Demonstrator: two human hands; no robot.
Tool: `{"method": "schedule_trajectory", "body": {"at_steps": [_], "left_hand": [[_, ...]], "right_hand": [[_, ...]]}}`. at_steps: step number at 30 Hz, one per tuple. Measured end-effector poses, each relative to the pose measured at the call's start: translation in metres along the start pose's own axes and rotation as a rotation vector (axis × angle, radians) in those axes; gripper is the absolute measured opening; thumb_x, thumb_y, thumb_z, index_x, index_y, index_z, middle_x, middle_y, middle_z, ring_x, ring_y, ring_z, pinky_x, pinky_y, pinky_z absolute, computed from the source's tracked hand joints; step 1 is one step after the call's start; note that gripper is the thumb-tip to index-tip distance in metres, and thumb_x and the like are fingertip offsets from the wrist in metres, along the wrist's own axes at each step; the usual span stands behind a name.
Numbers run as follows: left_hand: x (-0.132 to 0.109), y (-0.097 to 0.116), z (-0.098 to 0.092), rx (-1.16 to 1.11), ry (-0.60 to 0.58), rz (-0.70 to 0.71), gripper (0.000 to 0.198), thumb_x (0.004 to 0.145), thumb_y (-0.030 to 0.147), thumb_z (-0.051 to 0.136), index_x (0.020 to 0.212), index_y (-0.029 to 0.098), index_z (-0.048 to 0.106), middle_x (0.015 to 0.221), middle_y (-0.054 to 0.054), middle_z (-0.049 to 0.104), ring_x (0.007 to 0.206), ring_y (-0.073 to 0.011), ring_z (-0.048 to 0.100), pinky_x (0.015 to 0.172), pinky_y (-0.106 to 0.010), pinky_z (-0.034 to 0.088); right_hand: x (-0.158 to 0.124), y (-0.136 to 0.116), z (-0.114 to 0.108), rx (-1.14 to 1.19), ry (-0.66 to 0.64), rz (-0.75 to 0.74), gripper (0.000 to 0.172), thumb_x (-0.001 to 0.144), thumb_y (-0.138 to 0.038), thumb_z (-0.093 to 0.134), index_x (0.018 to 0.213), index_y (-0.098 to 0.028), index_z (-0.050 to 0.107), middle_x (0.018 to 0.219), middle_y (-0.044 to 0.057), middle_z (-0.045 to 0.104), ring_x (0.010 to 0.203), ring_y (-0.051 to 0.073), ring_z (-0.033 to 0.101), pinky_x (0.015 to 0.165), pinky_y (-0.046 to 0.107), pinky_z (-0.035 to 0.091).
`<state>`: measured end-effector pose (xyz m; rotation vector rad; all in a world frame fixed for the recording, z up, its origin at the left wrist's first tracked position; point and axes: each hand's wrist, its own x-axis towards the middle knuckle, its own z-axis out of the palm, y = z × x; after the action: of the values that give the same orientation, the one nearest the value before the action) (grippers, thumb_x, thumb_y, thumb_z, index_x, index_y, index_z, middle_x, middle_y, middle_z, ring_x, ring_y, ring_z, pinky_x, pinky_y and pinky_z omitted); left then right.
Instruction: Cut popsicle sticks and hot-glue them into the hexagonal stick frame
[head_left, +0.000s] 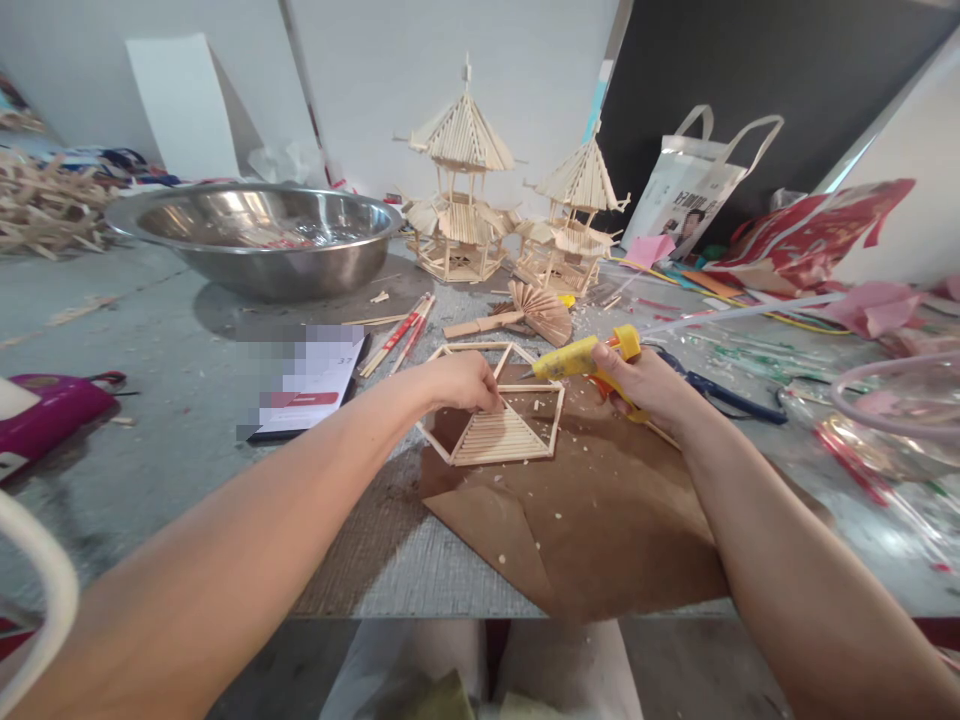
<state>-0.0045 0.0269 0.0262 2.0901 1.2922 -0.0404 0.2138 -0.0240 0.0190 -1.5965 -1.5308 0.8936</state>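
Note:
A flat hexagonal frame of wooden sticks [556, 425] lies on brown paper [600, 520]. One triangular section of it, nearest me, is filled with parallel sticks [499, 440]. Over the tip of that triangle my left hand [466, 382] is closed in a pinch; what sits between the fingertips is too small to make out. My right hand [637, 380] grips a yellow hot glue gun [574, 357] whose nozzle points left, just above the frame's far right side. Dark-handled scissors [720, 390] lie beyond my right hand, partly hidden by it.
Two stick pagodas [466, 150] stand at the back, near a steel basin [277, 275]. A phone [322, 385] and wrapped chopsticks [401, 335] lie left of the frame; a folded paper fan [544, 315] lies behind it. A white bag [679, 195] and plastic scraps occupy the right.

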Motion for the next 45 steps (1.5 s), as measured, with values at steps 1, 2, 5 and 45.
{"method": "schedule_trajectory", "body": {"at_steps": [1, 2, 5, 45], "left_hand": [[0.000, 0.000, 0.000, 0.001, -0.001, 0.000, 0.023, 0.054, 0.032, 0.059, 0.068, 0.015, 0.066, 0.049, 0.002, 0.052, 0.050, -0.0089, 0.042, 0.052, -0.021, 0.033], [0.001, -0.001, 0.000, -0.001, -0.003, 0.002, 0.024, 0.054, 0.033, 0.059, 0.068, 0.016, 0.067, 0.050, 0.002, 0.053, 0.050, -0.0091, 0.043, 0.052, -0.021, 0.033], [0.001, -0.003, -0.001, 0.001, -0.010, 0.017, 0.026, 0.055, 0.035, 0.058, 0.070, 0.016, 0.067, 0.052, 0.002, 0.055, 0.051, -0.0095, 0.045, 0.054, -0.022, 0.033], [-0.011, -0.031, -0.017, 0.430, 0.517, -0.001, 0.036, 0.074, 0.045, 0.037, 0.073, 0.021, 0.064, 0.075, -0.006, 0.065, 0.068, -0.0179, 0.055, 0.056, -0.025, 0.032]], "right_hand": [[0.000, 0.001, 0.000, -0.002, -0.001, 0.001, 0.052, 0.061, -0.068, 0.045, 0.061, -0.016, 0.047, 0.038, -0.002, 0.047, 0.028, 0.005, 0.036, 0.029, 0.017, 0.026], [0.001, 0.001, 0.000, 0.000, -0.003, 0.002, 0.052, 0.061, -0.068, 0.045, 0.061, -0.016, 0.047, 0.039, -0.002, 0.048, 0.028, 0.006, 0.037, 0.029, 0.017, 0.026], [0.001, 0.003, -0.001, 0.006, -0.014, 0.009, 0.051, 0.062, -0.067, 0.045, 0.061, -0.016, 0.048, 0.041, -0.001, 0.050, 0.028, 0.006, 0.037, 0.028, 0.018, 0.026], [0.025, 0.021, -0.016, 0.394, 0.371, 0.087, 0.034, 0.055, -0.044, 0.065, 0.072, -0.018, 0.051, 0.045, -0.005, 0.049, 0.035, 0.008, 0.045, 0.032, 0.019, 0.035]]}}
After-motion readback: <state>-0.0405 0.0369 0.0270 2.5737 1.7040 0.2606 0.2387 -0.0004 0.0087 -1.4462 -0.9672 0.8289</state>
